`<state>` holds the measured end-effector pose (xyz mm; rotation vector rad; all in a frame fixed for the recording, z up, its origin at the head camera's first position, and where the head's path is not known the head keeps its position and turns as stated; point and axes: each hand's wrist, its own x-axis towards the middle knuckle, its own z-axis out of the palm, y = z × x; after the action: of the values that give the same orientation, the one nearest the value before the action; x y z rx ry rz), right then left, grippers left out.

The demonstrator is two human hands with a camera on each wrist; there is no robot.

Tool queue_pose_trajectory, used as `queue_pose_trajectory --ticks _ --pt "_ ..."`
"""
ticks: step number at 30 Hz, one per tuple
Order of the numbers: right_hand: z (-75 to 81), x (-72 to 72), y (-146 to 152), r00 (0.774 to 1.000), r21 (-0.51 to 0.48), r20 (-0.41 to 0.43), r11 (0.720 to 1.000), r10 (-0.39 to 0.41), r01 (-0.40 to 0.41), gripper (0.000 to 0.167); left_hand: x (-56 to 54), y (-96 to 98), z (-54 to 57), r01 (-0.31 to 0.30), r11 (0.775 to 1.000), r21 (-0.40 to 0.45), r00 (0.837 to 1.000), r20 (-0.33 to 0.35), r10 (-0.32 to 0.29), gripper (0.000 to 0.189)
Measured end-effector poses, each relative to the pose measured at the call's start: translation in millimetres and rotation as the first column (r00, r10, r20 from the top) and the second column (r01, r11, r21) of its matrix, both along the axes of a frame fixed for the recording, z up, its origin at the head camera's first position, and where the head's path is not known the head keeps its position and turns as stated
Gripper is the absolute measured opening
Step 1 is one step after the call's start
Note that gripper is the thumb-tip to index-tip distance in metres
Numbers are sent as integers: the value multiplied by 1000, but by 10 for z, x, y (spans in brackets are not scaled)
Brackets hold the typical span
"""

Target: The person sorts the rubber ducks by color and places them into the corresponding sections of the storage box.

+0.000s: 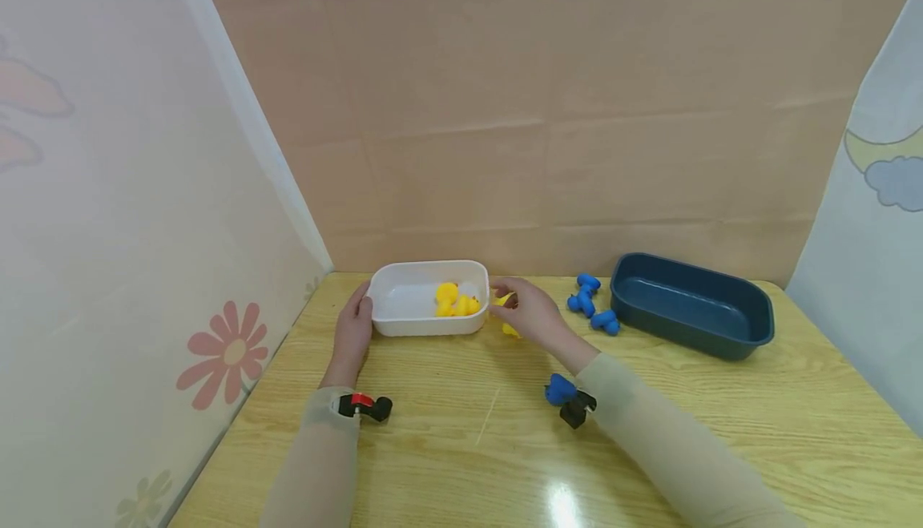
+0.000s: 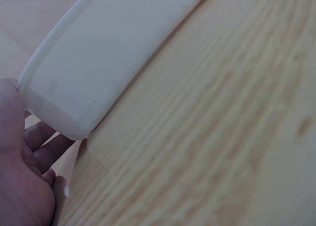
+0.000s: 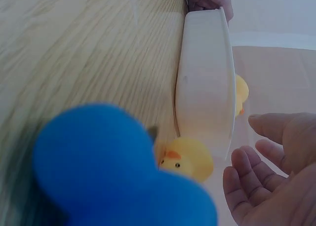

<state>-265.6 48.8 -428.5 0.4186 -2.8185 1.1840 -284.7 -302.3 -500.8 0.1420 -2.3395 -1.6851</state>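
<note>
My left hand (image 1: 355, 321) grips the left end of a white plastic tub (image 1: 425, 327), thumb at the rim and fingers against the outside wall. Yellow rubber ducks (image 1: 465, 305) lie inside, toward the tub's right end. Just past that end hovers my right hand (image 1: 528, 313), its fingers loosely bent and nothing between them. A yellow rubber duck (image 3: 195, 157) sits on the table beside the tub, partly hidden by the right hand in the head view. Close to the right wrist camera, a blue rubber duck (image 3: 108, 167) looms large and blurred; it lies by the right wrist (image 1: 558, 389).
Several blue rubber ducks (image 1: 604, 321) lie on the wooden table (image 1: 433, 448) right of my right hand. A dark blue tub (image 1: 692, 336) stands beyond them at the right. A brown paper-like backdrop (image 1: 461, 111) rises behind, with a flower-printed white wall (image 1: 144, 231) at left.
</note>
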Motion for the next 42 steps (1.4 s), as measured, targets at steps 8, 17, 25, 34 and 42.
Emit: queue_pose_trajectory --ticks 8,17,25,34,42 --pt "-48 30 219 1000 56 -24 998 15 -13 48 13 -9 9 -4 1000 -4 1000 10 4 56" --pt "-117 80 373 999 94 11 995 44 -45 47 2 -3 -7 -3 1000 -3 1000 -3 3 55" --pt "-197 76 441 996 123 12 989 83 -84 53 23 13 13 -7 1000 -18 1000 -21 6 56" --pt "-237 79 437 995 148 3 984 103 -102 51 49 25 34 -5 1000 -4 1000 1 5 55" --pt "-287 92 429 990 125 46 983 132 -137 49 18 3 10 -2 1000 8 1000 11 2 55"
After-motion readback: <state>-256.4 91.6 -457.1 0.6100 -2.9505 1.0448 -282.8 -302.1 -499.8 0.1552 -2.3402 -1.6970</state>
